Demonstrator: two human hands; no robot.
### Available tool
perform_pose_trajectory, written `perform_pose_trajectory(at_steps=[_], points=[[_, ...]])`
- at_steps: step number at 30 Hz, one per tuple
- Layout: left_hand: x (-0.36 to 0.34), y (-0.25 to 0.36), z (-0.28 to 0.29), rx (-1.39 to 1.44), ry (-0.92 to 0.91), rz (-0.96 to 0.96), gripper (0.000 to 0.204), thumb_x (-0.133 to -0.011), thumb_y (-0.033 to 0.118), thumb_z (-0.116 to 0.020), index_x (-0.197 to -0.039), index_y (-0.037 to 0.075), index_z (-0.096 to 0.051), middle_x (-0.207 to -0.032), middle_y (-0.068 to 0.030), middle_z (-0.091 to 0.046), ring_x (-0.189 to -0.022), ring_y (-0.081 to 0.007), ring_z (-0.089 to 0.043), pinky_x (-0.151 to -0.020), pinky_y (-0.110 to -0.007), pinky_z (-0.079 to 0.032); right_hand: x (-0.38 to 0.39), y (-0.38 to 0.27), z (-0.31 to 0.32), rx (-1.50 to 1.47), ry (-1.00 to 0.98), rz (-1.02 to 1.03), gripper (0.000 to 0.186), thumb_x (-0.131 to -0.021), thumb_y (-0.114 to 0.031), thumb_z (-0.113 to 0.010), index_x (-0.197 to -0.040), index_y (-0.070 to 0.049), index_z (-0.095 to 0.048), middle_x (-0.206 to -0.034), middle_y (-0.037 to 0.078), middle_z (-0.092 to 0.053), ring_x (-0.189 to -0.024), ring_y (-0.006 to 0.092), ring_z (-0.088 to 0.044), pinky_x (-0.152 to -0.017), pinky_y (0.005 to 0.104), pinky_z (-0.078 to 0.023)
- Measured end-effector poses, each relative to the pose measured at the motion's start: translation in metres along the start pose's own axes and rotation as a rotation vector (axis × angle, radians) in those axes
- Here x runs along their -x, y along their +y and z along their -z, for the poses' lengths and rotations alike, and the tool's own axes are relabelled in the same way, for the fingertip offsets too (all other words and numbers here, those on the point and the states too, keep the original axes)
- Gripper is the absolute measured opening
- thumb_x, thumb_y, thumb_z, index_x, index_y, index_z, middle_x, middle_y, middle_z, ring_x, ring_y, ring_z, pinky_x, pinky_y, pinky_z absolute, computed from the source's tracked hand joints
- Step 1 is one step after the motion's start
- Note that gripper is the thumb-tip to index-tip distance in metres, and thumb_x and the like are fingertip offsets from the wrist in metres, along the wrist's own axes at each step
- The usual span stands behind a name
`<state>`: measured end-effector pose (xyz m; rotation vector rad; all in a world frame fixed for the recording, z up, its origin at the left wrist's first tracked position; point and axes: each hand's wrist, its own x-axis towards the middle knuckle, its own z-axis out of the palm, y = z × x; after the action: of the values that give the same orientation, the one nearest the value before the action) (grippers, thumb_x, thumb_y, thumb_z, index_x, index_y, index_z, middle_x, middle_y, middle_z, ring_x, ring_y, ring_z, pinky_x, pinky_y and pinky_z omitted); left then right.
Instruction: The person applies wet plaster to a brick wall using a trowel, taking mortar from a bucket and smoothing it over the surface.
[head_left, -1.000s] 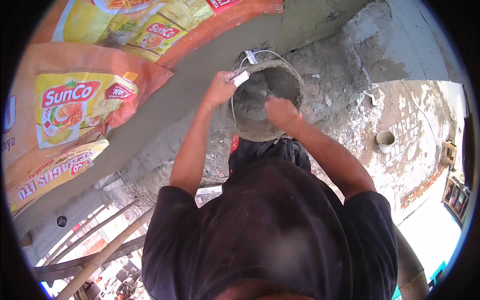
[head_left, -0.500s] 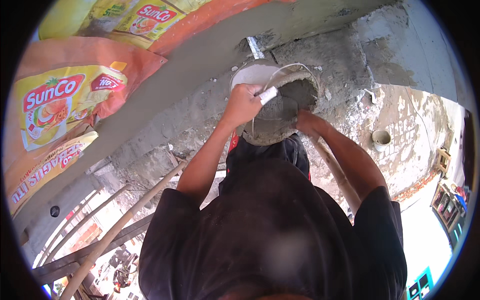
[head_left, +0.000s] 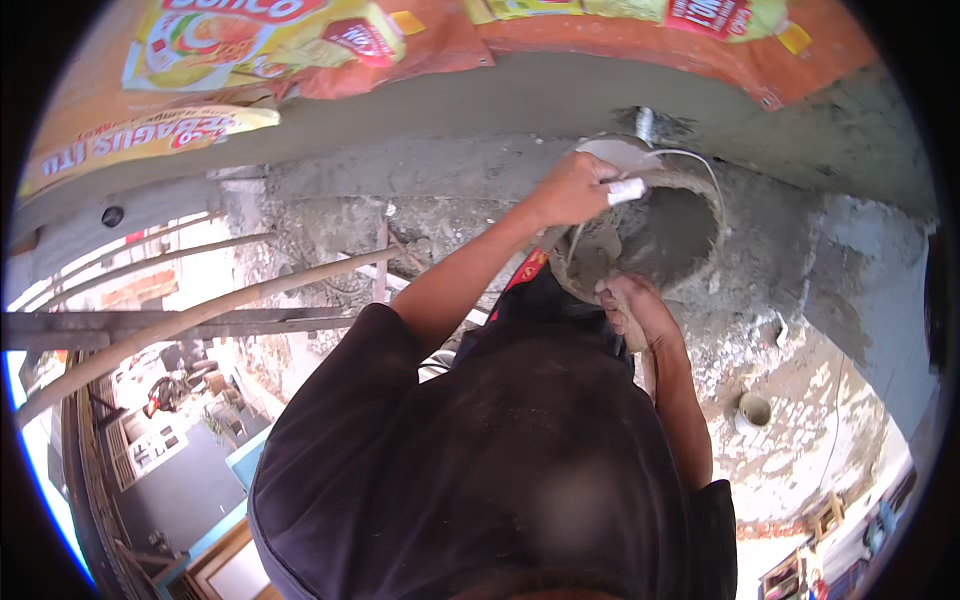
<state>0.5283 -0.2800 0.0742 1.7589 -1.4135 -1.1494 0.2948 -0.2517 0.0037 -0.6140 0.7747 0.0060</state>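
My left hand (head_left: 580,190) is closed round the white grip of a bucket's wire handle. The mortar bucket (head_left: 715,235) is tilted with its mouth toward me, its rim crusted with grey mortar. Wet mortar (head_left: 675,230) lies inside it. At the bucket's near rim my right hand (head_left: 645,308) is closed on a trowel, whose mortar-smeared blade (head_left: 600,248) reaches into the bucket; its handle is mostly hidden by the fingers. A pale round thing (head_left: 615,152) shows behind the bucket.
A smooth grey plastered ledge (head_left: 400,110) runs across the front, under orange and yellow printed sheeting (head_left: 330,60). Bamboo poles (head_left: 210,303) and a dark beam (head_left: 250,322) cross at the left. A small bucket (head_left: 753,410) stands far below at the right.
My view has turned, so the sheeting now spans the top and the bucket sits farther right. My right hand has moved to the bucket's near rim, and the trowel blade shows more clearly.
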Motion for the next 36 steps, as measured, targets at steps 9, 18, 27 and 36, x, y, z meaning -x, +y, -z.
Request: perform_pose_trajectory(at_steps=[9,18,27,36], points=[[-0.028,-0.013,-0.016,-0.031,0.041,0.017,0.036,-0.086,0.037,-0.066,-0.087,0.001,-0.072,-0.058,-0.0169,-0.056,-0.050,-0.0184,-0.048,-0.053,-0.038,-0.043,0.003,-0.007,0.013,1.708,0.556,0.050,0.023,-0.089,-0.008,-0.047,-0.107,0.005,-0.054,-0.087,0.021,-0.068,-0.084,0.0362,-0.069,-0.071,0.0438,-0.057],[-0.009,0.010,-0.021,-0.040,0.111,-0.033,0.019,-0.086,0.016,-0.062,-0.083,-0.001,-0.070,-0.053,-0.0019,-0.045,-0.052,-0.0063,-0.040,-0.047,-0.030,-0.034,0.016,0.018,0.008,1.481,0.335,0.201,0.027,-0.086,-0.013,-0.051,-0.101,0.009,-0.058,-0.088,0.028,-0.066,-0.083,0.0431,-0.067,-0.082,0.0486,-0.052],[0.041,-0.011,-0.042,0.033,0.171,-0.061,0.026,-0.090,0.019,-0.066,-0.076,-0.003,-0.065,-0.057,0.0094,-0.040,-0.057,-0.0020,-0.034,-0.047,-0.025,-0.028,0.000,0.029,0.056,0.571,0.272,-0.151,0.043,-0.081,-0.024,-0.068,-0.108,0.007,-0.056,-0.093,0.031,-0.064,-0.080,0.0439,-0.065,-0.067,0.0464,-0.051],[0.037,-0.001,-0.011,0.088,0.235,0.004,0.029,-0.091,0.021,-0.066,-0.074,-0.002,-0.065,-0.056,0.0098,-0.038,-0.055,-0.0026,-0.032,-0.046,-0.026,-0.026,0.034,0.000,-0.009,1.467,0.454,0.341,0.028,-0.084,-0.014,-0.057,-0.109,0.001,-0.055,-0.097,0.022,-0.065,-0.081,0.0348,-0.068,-0.065,0.0433,-0.055]])
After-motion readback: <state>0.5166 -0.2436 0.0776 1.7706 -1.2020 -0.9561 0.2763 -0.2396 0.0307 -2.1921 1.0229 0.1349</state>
